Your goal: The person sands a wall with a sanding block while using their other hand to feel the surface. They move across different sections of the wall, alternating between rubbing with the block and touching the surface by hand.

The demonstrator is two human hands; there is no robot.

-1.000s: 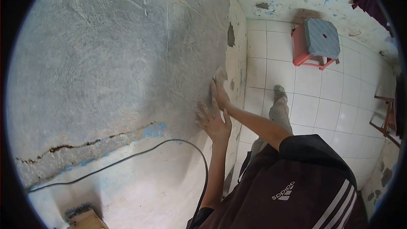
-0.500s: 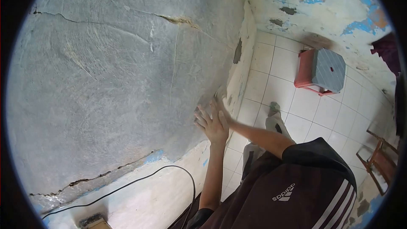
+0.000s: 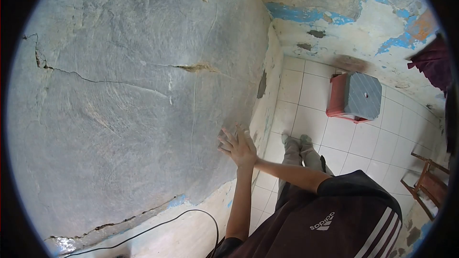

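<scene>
My left hand [image 3: 240,151] lies against the grey plastered wall [image 3: 143,124], its fingers outstretched and spread. Close behind it, my right forearm [image 3: 291,176] comes in from the side, and my right hand is mostly hidden by the left one. Whether anything is pressed between the hands and the plaster, I cannot make out; a dark patch there may be only shadow. Both hands are near the wall's edge, where a paler strip with a dark bare patch [image 3: 262,84] runs.
A long crack [image 3: 95,81] and a chipped gouge [image 3: 196,68] mark the plaster. A black cable [image 3: 158,229] hangs low. On the tiled floor [image 3: 313,86] stand a red stool with a grey top [image 3: 364,96] and a wooden chair [image 3: 430,184]. Dark cloth [image 3: 432,64] hangs at the right.
The camera view has shifted, so the wall and stool appear lower. My right hand, seen beyond the left earlier, is now mostly behind it. My feet are now closer together.
</scene>
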